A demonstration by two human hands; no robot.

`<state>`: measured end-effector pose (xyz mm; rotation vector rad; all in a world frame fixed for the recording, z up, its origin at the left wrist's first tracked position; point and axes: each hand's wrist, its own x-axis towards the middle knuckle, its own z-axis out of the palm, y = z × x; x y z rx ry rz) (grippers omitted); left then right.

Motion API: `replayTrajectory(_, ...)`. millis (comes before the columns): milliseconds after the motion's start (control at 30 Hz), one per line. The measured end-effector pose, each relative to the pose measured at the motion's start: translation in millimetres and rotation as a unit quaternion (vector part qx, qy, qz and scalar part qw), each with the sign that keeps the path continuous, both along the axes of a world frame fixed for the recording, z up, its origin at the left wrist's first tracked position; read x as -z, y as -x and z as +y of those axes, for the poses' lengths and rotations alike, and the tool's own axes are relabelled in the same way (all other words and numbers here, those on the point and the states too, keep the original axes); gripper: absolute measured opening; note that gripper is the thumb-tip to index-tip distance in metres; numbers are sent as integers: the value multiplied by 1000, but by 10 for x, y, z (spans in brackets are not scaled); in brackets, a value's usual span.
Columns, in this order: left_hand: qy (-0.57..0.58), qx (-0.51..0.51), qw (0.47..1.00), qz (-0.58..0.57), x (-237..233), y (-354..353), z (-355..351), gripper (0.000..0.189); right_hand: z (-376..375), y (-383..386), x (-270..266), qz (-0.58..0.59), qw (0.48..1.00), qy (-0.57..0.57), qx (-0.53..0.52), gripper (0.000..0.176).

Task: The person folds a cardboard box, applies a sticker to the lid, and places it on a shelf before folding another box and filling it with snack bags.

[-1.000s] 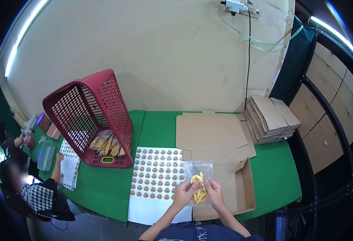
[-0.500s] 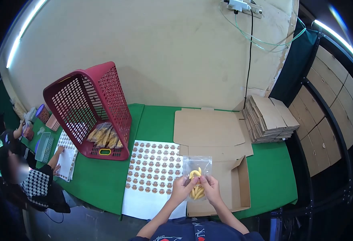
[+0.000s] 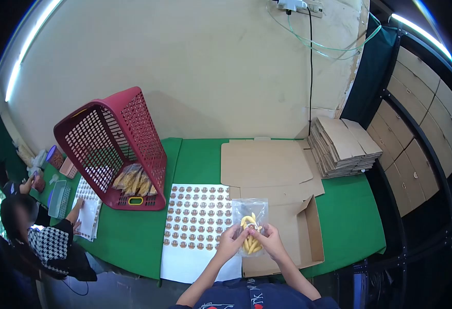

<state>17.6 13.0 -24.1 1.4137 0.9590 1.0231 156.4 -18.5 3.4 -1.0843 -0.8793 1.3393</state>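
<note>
Between my hands is a clear zip-top bag point(image 3: 250, 206) of yellow, curved pieces, held upright over the front of the open cardboard box. A round brown sticker point(image 3: 252, 226) is on the bag's front. My left hand point(image 3: 228, 244) is closed on the bag's left side, and my right hand point(image 3: 272, 243) grips its right side. Both thumbs meet on the front just under the sticker, hiding part of the bag. Left of it lies a white sheet of round stickers point(image 3: 195, 216), its lower part bare of them.
The open cardboard box point(image 3: 316, 232) sits on the green table point(image 3: 128, 242), its lid spread back. Flattened boxes point(image 3: 342, 147) are stacked at the right. A tilted red basket point(image 3: 151, 134) holds several filled bags point(image 3: 133, 180). At the left, a person point(image 3: 48, 242) touches sticker sheets point(image 3: 88, 219).
My thumbs have come together and slid slightly down, showing more of the sticker. The bag stays in both hands. The whole view has shifted slightly.
</note>
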Motion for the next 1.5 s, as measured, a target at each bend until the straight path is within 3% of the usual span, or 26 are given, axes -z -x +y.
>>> replayTrajectory(133, 0, -38, 996, -77, -43, 28, 118, 30, -44, -85, 107, -105, 992, 15, -62, 28)
replayTrajectory(200, 52, -36, 990, -123, -197, 90, 172, 28, -48, -90, 238, -171, 979, 7, -115, 32)
replayTrajectory(300, 63, -21, 989, -135, -190, 159, 225, 21, -16, -16, 228, -183, 976, -75, -93, 30)
replayTrajectory(400, 73, 59, 991, -91, -221, 132, 182, 15, 96, 68, 84, -60, 990, -128, 13, 20)
replayTrajectory(500, 37, 42, 992, -109, -177, 17, 134, 14, 138, 60, 103, 20, 995, -88, 41, 12)
replayTrajectory(700, 5, -34, 999, -20, -249, 120, 149, 16, 131, 55, 86, -92, 987, -87, 95, 10)
replayTrajectory(1033, -69, -54, 996, -4, -231, 156, 205, 16, 126, -112, 31, -97, 988, -106, 63, 16)
replayTrajectory(1200, -32, -50, 998, -10, -151, 140, 247, 18, 98, -130, 102, -84, 990, -107, 32, 21)
replayTrajectory(1233, -14, -42, 999, -16, -133, 127, 238, 20, 96, -129, 131, -86, 990, -98, 60, 21)
replayTrajectory(1333, -184, -117, 970, 105, -82, 43, 148, 37, 101, -125, 215, -85, 986, -81, 121, 22)
replayTrajectory(1433, -302, -43, 922, 240, -238, -38, -38, 55, 67, -67, 149, -101, 982, -101, 124, 23)
replayTrajectory(1500, -263, -2, 950, 171, -246, -102, -74, 60, -2, 66, 8, -146, 973, -146, 99, 25)
